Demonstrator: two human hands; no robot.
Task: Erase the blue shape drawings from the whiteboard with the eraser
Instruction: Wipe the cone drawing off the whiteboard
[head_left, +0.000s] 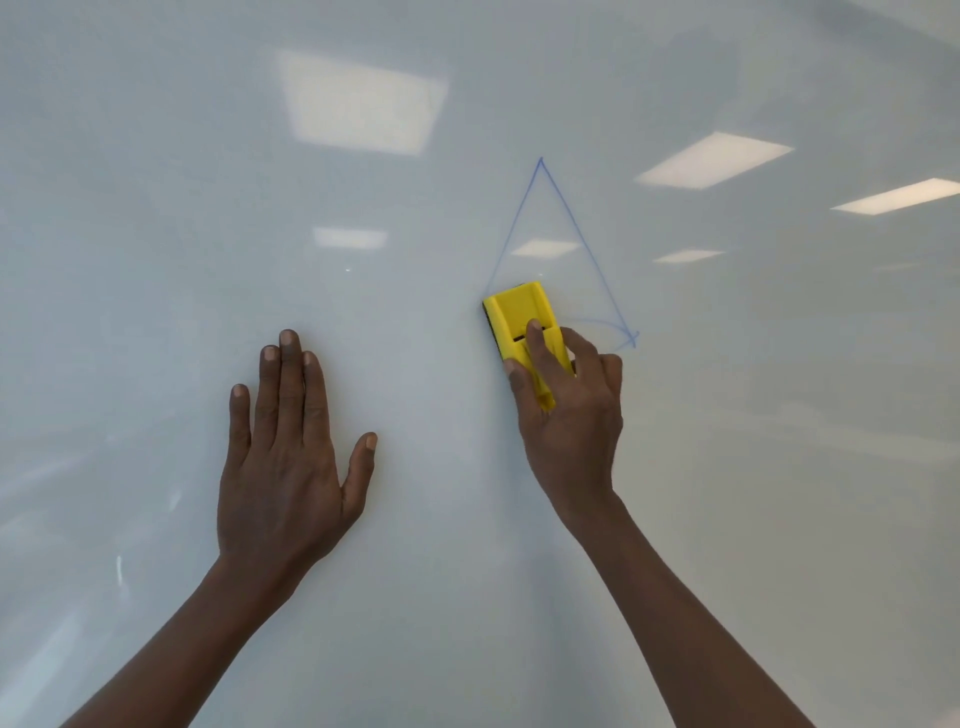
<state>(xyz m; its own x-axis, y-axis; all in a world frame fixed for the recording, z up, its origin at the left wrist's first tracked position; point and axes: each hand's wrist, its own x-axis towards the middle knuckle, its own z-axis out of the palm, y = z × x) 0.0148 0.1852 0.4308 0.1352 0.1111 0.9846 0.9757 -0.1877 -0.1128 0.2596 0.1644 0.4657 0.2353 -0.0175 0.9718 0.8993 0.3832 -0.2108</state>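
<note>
A blue triangle (569, 218) is drawn on the whiteboard (156, 156), right of centre. Its two long sides run down from the apex. The left side looks faint near the bottom, and only a smeared bit of the base shows near the right corner. A yellow eraser (517, 317) lies flat against the board over the triangle's lower left corner, with my right hand (569, 410) shut on it from below. My left hand (291, 457) rests flat on the board to the left, fingers spread, holding nothing.
The glossy board fills the whole view and mirrors several ceiling lights (363, 104). Bare board surrounds both hands and the triangle. No other drawing shows in view.
</note>
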